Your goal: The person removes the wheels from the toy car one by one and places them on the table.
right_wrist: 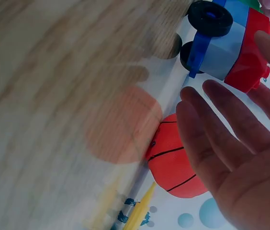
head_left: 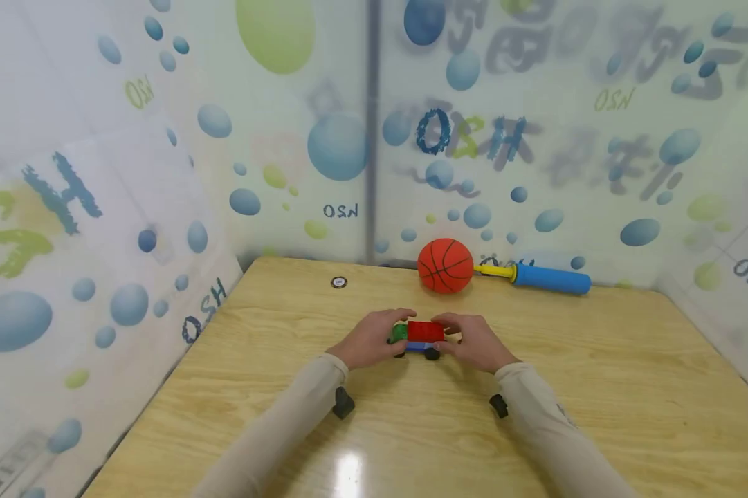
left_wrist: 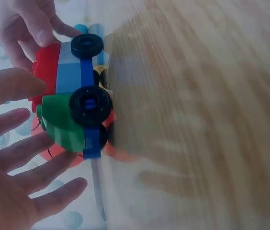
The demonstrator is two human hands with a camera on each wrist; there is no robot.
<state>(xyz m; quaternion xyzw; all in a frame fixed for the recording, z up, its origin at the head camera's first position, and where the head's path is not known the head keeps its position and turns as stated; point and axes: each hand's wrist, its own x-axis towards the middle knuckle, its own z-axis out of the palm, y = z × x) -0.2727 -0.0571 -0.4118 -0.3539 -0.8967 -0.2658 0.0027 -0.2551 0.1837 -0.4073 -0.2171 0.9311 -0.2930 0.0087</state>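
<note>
A toy truck of building bricks (head_left: 418,346) stands on the wooden table, with a red brick load (head_left: 425,331), a green cab (left_wrist: 64,122), light-blue and blue lower parts and black wheels (right_wrist: 210,19). Around the cab end is my left hand (head_left: 372,339), its fingers spread and loosely bent, the thumb by the red brick. At the rear end, my right hand (head_left: 478,342) has its fingers extended beside the truck and its thumb close to the red brick. Whether either thumb touches the truck, I cannot tell.
Behind the truck, an orange-red toy basketball (head_left: 445,266) sits near the table's back edge. To its right lies a blue tube with a yellow rod (head_left: 551,278). A small round chip (head_left: 339,282) lies back left. Printed panels (head_left: 299,138) enclose the table's back and sides.
</note>
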